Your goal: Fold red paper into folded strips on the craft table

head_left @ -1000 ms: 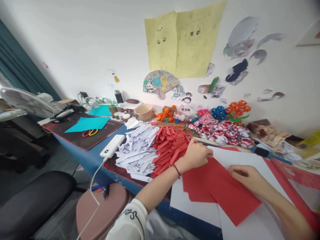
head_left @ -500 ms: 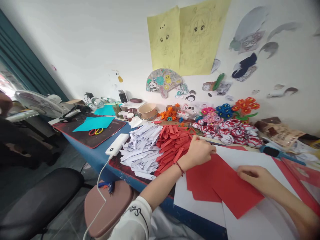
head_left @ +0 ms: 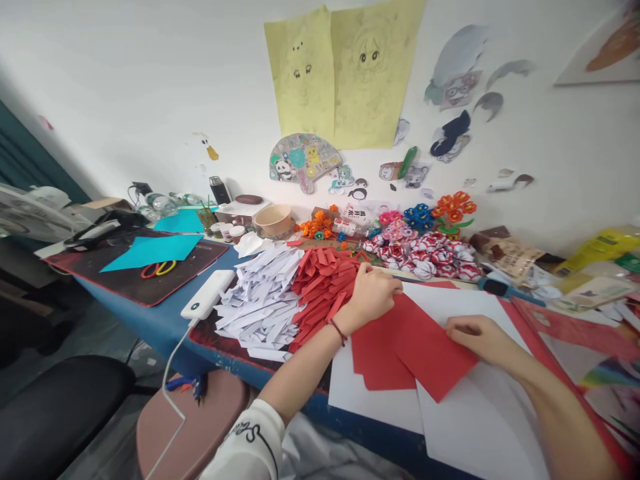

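A long red paper sheet [head_left: 431, 348] slants across the work surface, held at both ends. My left hand [head_left: 373, 295] is closed at its far left end, fingertips pinching the edge. On its right edge, my right hand [head_left: 477, 333] grips with thumb and curled fingers. Beneath it lie more red sheets [head_left: 383, 363], resting on large white paper [head_left: 475, 427]. Just left of my left hand is a heap of folded red paper strips [head_left: 320, 283], and beside that a heap of folded white paper strips [head_left: 265, 293].
A white power bank [head_left: 207, 295] with a cable lies left of the strips. Behind are red-and-white paper flowers [head_left: 425, 257] and a beige bowl [head_left: 273, 220]. Farther left are scissors [head_left: 159, 269] by turquoise paper [head_left: 150, 252]. A pink stool [head_left: 200, 420] stands below the table edge.
My view has turned to the right, so everything sits farther left in the picture. Both hands keep their hold on the red sheet, with little visible movement between them.
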`<action>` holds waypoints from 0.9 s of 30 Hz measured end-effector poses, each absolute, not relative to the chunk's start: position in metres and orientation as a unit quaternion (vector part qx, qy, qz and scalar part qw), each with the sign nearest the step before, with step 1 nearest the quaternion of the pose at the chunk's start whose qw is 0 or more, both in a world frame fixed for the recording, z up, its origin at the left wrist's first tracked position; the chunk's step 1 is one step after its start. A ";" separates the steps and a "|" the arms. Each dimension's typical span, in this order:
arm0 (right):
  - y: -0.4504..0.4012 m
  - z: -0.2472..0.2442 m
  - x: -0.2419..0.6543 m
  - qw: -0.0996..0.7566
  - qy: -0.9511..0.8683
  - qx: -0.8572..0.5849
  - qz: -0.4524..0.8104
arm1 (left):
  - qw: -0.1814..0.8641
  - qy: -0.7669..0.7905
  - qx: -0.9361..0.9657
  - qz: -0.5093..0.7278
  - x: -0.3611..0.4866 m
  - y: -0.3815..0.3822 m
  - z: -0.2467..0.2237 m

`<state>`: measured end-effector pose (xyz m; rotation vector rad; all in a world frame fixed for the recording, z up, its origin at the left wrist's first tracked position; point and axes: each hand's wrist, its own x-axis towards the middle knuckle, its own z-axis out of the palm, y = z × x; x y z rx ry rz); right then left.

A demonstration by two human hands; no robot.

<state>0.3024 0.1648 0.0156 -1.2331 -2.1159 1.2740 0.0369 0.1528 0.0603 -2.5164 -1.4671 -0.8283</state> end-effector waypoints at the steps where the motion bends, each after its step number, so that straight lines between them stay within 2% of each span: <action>1: 0.164 0.017 0.302 0.193 -0.753 -0.441 0.449 | 0.055 -0.484 -0.829 -0.273 0.037 0.153 0.060; 17: 0.154 0.038 0.301 0.229 -0.765 -0.512 0.318 | 0.045 -0.491 -0.823 -0.283 0.043 0.151 0.061; 27: 0.153 0.038 0.305 0.236 -0.760 -0.519 0.312 | 0.037 -0.501 -0.814 -0.292 0.043 0.152 0.061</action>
